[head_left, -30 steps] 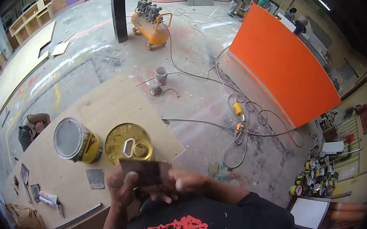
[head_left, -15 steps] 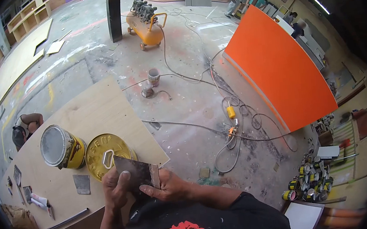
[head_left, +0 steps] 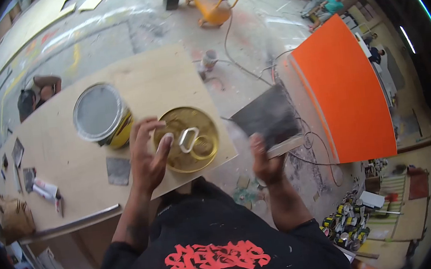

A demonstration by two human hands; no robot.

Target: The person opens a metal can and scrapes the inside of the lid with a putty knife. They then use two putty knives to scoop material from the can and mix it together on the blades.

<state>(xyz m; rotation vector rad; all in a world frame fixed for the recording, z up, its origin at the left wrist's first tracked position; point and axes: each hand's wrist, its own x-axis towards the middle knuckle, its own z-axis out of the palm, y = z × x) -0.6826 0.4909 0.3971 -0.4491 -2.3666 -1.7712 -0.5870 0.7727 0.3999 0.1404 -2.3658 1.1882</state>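
My right hand (head_left: pixel 269 166) is closed on the pale grip strip of a flat, dark scraper (head_left: pixel 268 115), a wide square blade that stands out over the floor. On the plywood board (head_left: pixel 152 70), a gold can (head_left: pixel 201 120) shows its lid, with a pale ring handle lying on top. My left hand (head_left: pixel 149 156) is at that can's left rim, fingers apart and curved, holding nothing. Left of it stands a yellow tin (head_left: pixel 120 133) with a grey, smeared lid (head_left: pixel 98 112). A small dark square plate (head_left: pixel 119 171) lies near my left wrist.
White tubes (head_left: pixel 45 188) and a brown paper bag (head_left: pixel 13 216) lie at the board's left. A large orange panel (head_left: pixel 346 96) stands right. Hoses cross the floor near an orange compressor (head_left: pixel 211 5). A person (head_left: pixel 35 95) crouches beyond the board; others are far right.
My hands have parted: the left has let go of the scraper and moved to the gold can's rim, while the right has carried the scraper up and right. The view has shifted.
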